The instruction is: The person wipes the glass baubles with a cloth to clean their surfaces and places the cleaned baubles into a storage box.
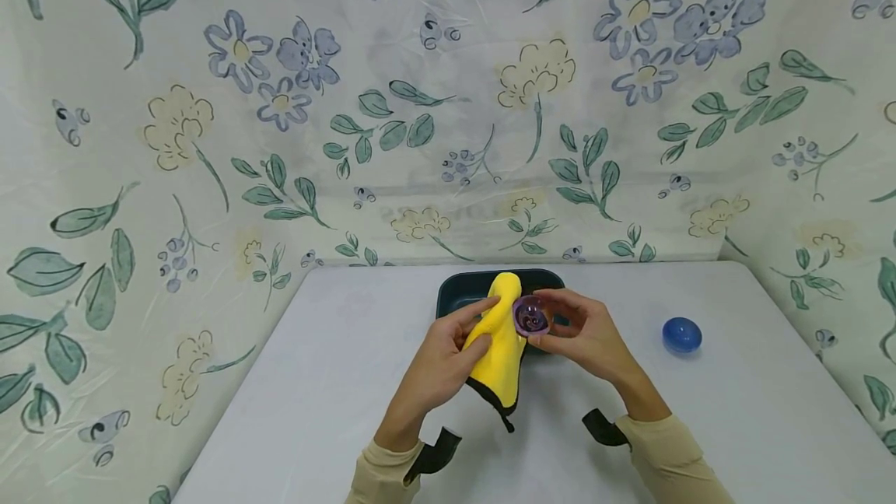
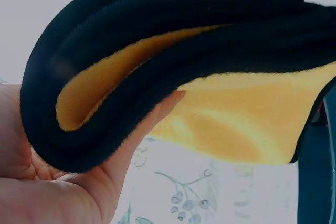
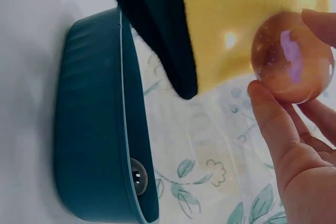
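Left hand (image 1: 448, 352) grips the yellow cloth (image 1: 500, 333) upright, fingers curled round it, over the near edge of the dark tray (image 1: 455, 295). Right hand (image 1: 581, 333) pinches the purple ball (image 1: 530, 315) in its fingertips against the cloth, likely for wiping; a blue ball (image 1: 682, 334) sits off right.

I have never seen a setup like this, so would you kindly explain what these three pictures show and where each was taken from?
No machine here: a person works with bare hands, wearing three cameras. The wide picture comes from the head; the two close-ups come from the wrists. The left hand grips a yellow cloth with a black edge. The right hand pinches a small clear purple bowl against the cloth. Behind them on the white table sits a dark teal tray; a blue bowl lies to the right.
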`<action>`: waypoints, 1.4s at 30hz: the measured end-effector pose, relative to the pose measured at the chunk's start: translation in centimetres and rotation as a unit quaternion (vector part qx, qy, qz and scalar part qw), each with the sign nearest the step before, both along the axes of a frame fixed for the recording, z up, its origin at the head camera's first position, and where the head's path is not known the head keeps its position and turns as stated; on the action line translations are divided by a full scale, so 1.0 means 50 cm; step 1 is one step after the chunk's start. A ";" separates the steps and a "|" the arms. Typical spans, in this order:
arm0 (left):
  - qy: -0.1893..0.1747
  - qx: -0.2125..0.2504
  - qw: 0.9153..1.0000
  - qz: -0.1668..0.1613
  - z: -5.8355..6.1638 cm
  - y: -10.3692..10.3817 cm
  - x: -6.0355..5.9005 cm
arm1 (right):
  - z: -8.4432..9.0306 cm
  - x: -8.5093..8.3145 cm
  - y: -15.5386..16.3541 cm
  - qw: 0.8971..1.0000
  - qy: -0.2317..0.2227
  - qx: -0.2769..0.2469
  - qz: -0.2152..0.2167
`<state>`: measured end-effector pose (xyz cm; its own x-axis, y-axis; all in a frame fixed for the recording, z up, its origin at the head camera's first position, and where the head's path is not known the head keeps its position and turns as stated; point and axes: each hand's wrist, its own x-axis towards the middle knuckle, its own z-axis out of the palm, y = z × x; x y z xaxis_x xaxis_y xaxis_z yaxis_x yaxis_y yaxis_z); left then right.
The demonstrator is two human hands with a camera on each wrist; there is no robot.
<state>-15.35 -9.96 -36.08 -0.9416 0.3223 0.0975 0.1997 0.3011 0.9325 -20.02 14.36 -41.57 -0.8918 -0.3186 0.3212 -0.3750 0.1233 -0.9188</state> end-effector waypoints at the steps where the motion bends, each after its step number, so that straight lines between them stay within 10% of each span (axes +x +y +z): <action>1: 0.005 0.001 1.000 -0.001 0.001 0.000 0.001 | 0.000 0.000 0.000 1.000 0.000 0.006 0.001; 42: 0.053 -0.029 0.998 0.001 -0.018 -0.010 -0.022 | 0.016 0.022 -0.011 0.995 0.019 0.039 0.090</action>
